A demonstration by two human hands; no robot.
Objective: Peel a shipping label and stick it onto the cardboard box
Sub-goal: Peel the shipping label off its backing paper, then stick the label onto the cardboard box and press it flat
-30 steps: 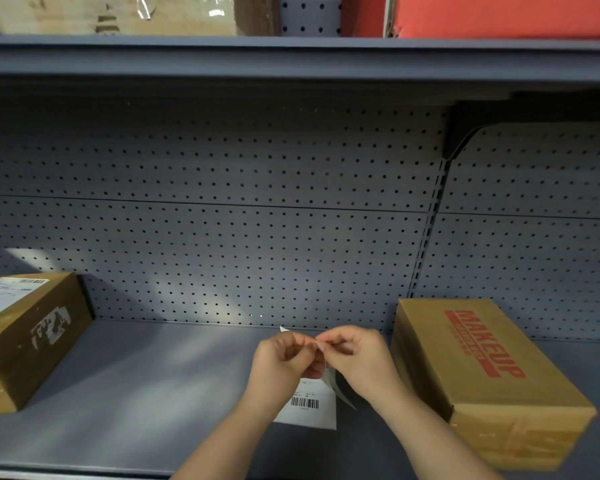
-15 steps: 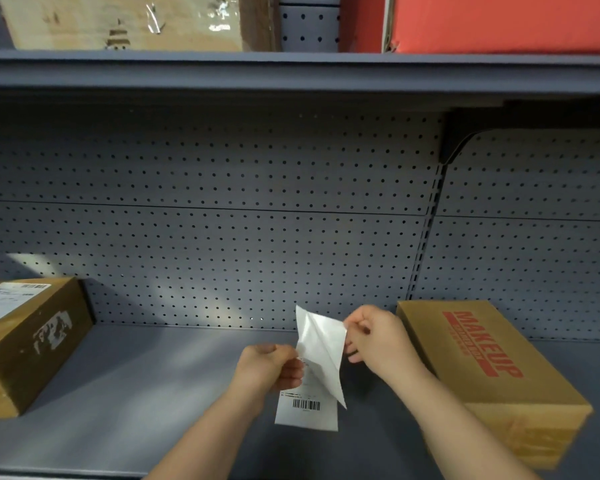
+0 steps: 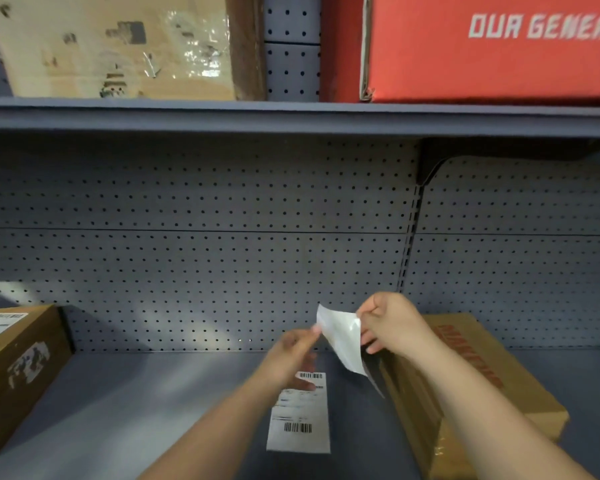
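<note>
Big grey pegboard shelving unit (image 3: 194, 258) fills most of the view, with an upper shelf (image 3: 291, 116) and a lower shelf (image 3: 125, 403). Four boxes in all. Up top there's a red box (image 3: 482, 57) with white lettering, "OUR GENERA" before the frame cuts it off, and a scuffed brown carton (image 3: 118, 46) with shiny tape. Down below on the right sits the cardboard box (image 3: 471, 386), red print on its lid too blurred to read here. Far left is another brown box (image 3: 18, 368) that has a white label on top, text unreadable.

Both hands are up in front of the lower shelf. The left hand (image 3: 288, 358) pinches the shipping label (image 3: 300, 414) at its top; it hangs long axis vertical, printed side toward the camera, two barcodes showing, small text too fuzzy to read. The right hand (image 3: 392, 323) pinches the glossy backing sheet (image 3: 343, 341), which curls off to the right, just beside the cardboard box's near corner.
</note>
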